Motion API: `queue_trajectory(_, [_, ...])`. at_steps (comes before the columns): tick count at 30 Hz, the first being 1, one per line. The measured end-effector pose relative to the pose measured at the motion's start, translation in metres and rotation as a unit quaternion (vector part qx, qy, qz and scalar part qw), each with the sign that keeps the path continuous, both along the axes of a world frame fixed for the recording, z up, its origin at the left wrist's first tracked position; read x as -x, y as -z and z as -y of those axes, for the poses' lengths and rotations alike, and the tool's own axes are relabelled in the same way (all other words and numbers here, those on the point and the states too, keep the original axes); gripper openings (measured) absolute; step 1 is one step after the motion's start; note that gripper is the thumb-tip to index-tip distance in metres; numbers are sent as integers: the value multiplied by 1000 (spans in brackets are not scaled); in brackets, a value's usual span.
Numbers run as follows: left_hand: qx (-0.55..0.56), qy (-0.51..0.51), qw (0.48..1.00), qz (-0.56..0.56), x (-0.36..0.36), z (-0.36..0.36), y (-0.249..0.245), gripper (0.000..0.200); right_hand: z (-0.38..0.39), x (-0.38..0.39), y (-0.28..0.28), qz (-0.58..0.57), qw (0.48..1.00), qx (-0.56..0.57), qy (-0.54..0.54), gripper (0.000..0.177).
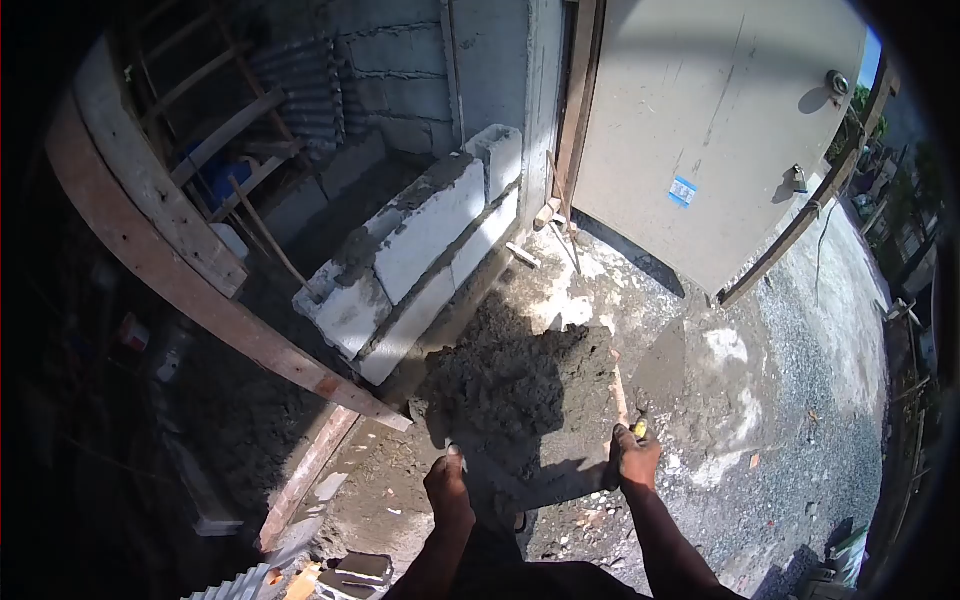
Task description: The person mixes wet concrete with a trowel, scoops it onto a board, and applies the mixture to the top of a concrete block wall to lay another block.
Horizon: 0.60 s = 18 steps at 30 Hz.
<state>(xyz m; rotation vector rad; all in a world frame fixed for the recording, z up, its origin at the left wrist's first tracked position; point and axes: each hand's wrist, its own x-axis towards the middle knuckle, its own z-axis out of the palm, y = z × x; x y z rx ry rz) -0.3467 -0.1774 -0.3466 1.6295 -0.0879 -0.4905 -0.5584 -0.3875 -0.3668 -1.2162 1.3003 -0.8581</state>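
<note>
My left hand (450,490) is closed at the lower left edge of a heap of wet grey mortar (510,380), thumb up; what it grips is too dark to tell. On the heap's lower right, my right hand (637,458) is wrapped round a handle with a yellow end (640,428). A thin light strip (620,395) rises just above those fingers. Between my hands lies a dark flat surface (560,485), partly in shadow. Beyond the heap stands a low wall of pale blocks (430,245), with rough mortar along its top.
A grey door (710,130) with a padlock (798,180) stands at the upper right. Curved wooden beams (200,290) cross the left side. Gravel (820,400) covers the ground at right. Broken blocks (362,570) lie at the bottom left.
</note>
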Motion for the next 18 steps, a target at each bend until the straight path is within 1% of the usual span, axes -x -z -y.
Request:
queue_trajectory(1, [8,-3,1000,-1,-11,24,-14,48,19,-16,-18,-32,999,33,7,14])
queue_trajectory(3, [-5,-51,998,-43,-27,59,-43,47,61,-38,-27,-37,998,52,-11,12])
queue_trajectory(4, [14,-34,997,-62,-38,70,-46,46,75,-51,-43,-39,998,51,-13,12])
queue_trajectory(6, [5,-36,997,-61,-57,97,-65,46,107,-84,-80,7,1000,0,-26,12])
queue_trajectory(7, [-1,-36,998,-58,-68,112,-75,46,126,-98,-92,11,1000,-1,-29,12])
queue_trajectory(8, [-1,-40,998,-55,-77,128,-83,46,147,-112,-103,5,999,13,-48,11])
queue_trajectory(9, [23,-49,996,-65,-84,145,-90,44,168,-124,-114,-1,997,27,-67,12])
queue_trajectory(10, [46,-57,994,-76,-91,161,-97,44,194,-134,-115,-41,994,54,-84,13])
queue_trajectory(11, [46,-60,994,-75,-98,179,-104,44,215,-150,-129,-39,994,54,-87,13])
queue_trajectory(13, [99,-81,989,-68,-115,219,-115,44,258,-181,-156,-92,985,85,-116,15])
queue_trajectory(14, [102,-87,989,-68,-124,241,-121,44,289,-195,-148,-99,979,129,-124,18])
queue_trajectory(15, [91,-109,987,-71,-132,263,-126,44,316,-209,-151,-99,977,133,-133,18])
queue_trajectory(17, [72,-146,984,-78,-145,302,-132,45,366,-246,-166,-100,966,163,-173,20])
queue_trajectory(18, [75,-147,983,-79,-149,318,-136,44,389,-263,-179,-131,958,169,-190,21])
